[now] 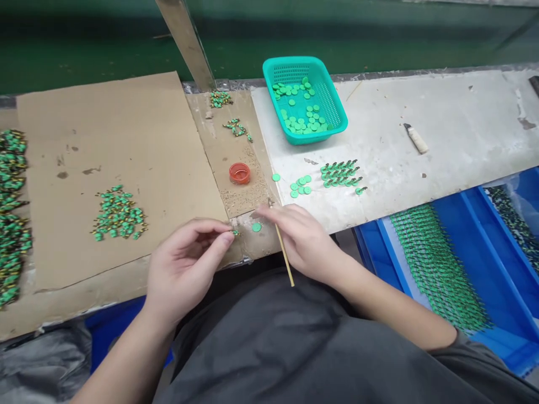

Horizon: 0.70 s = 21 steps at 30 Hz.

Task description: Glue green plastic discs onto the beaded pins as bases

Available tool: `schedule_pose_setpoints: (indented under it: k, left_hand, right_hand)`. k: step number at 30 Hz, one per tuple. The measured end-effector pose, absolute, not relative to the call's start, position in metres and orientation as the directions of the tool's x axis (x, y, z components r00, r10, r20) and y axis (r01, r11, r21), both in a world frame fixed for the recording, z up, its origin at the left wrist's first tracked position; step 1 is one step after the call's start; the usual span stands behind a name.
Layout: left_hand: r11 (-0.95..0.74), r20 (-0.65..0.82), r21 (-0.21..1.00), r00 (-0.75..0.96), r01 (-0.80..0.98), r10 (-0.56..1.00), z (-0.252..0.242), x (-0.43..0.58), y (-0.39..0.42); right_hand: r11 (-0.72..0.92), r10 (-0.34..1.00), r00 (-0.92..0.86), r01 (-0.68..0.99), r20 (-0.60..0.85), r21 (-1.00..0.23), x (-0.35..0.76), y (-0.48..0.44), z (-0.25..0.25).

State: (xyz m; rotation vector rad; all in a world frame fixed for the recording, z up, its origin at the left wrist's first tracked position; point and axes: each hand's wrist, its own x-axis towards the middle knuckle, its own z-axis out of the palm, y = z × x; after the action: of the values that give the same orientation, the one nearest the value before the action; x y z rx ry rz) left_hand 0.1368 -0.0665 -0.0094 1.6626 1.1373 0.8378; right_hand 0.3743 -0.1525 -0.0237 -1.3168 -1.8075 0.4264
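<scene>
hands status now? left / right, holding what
Left hand: closed, pinching a small green part at its fingertips.
Right hand: closed, holding a thin wooden stick.

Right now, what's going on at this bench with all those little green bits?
A person seated at the bench pinches a small green part in the left hand. The right hand holds a thin wooden stick beside a loose green disc on the cardboard. A teal basket holds more discs, finished pieces sit in neat rows on the white board, and a small orange pot stands nearby.
</scene>
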Motion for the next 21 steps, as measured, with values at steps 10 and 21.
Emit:
schedule_pose_setpoints:
  k: [10,21]
  left_hand:
    - [-0.250,0.090,0.883,0.381,0.396,0.920,-0.023,0.154,-0.065]
    - [-0.332,0.132,0.808,0.400,0.486,0.907,-0.024,0.157,-0.067]
  right_hand:
    - [0.374,0.853,0.140,0.507,0.502,-0.777,0.398,-0.158,-0.001]
    - [0.259,0.912,0.151,0.510,0.382,-0.820,0.401,-0.155,-0.013]
